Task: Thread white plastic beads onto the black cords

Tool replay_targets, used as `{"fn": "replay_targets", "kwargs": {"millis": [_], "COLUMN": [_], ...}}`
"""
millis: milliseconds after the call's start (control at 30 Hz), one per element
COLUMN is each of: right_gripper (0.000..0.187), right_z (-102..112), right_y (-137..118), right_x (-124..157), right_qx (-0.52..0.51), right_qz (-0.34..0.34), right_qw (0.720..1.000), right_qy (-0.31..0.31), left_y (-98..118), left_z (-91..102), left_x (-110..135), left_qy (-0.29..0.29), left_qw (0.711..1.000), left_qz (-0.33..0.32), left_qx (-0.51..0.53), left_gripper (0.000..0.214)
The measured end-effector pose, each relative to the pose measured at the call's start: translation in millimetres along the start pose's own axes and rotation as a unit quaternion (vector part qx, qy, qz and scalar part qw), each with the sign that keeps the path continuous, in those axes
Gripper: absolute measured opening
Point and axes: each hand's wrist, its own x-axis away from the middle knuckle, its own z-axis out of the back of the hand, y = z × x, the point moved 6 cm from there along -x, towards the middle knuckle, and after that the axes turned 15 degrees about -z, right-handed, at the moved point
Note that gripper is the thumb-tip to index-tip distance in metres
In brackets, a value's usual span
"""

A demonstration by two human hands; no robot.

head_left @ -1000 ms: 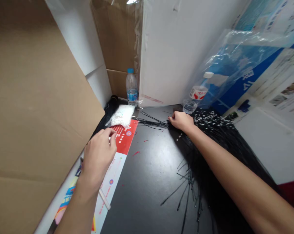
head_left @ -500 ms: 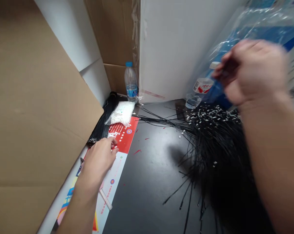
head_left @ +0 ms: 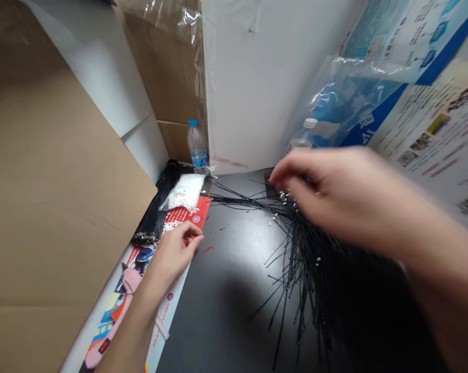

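Observation:
My right hand (head_left: 327,189) is blurred with motion, its fingertips just above the white-flecked ends of a loose spray of thin black cable ties (head_left: 306,264) lying on the dark table top (head_left: 222,295). My left hand (head_left: 174,256) rests with curled fingers on a red printed sheet (head_left: 191,217). Whatever those fingers may hold is hidden. Close beside that hand lies a tight bundle of black cable ties (head_left: 154,217), and a clear bag of small white pieces (head_left: 183,192) sits against it.
A large cardboard sheet (head_left: 51,171) fills the left side. A white board (head_left: 257,88) stands at the back, with a water bottle (head_left: 197,147) at its foot. A second bottle (head_left: 302,142) and clear plastic lie behind the ties, and a printed poster (head_left: 424,129) hangs right.
My right hand has come down from high at the right to above the tie ends, after lifting off the ties earlier. My left hand has shifted little, and the view has swung slightly.

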Motion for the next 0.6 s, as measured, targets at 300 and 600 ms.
{"fn": "replay_targets", "kwargs": {"millis": [300,600], "right_gripper": [0.014,0.017], "right_z": [-127.9,-141.3], "right_y": [48.4,52.0], "right_x": [89.3,109.0], "right_qx": [-0.311,-0.379], "right_qz": [-0.233,-0.253], "right_qw": [0.917,0.886], "right_qy": [-0.086,-0.089], "left_y": [29.5,27.2], "left_z": [-86.6,-90.6], "left_x": [5.7,6.4], "left_qy": [-0.095,-0.089], "left_qw": [0.897,0.879], "left_qz": [0.058,0.096], "left_qx": [0.428,0.458], "left_gripper": [0.036,0.035]}}
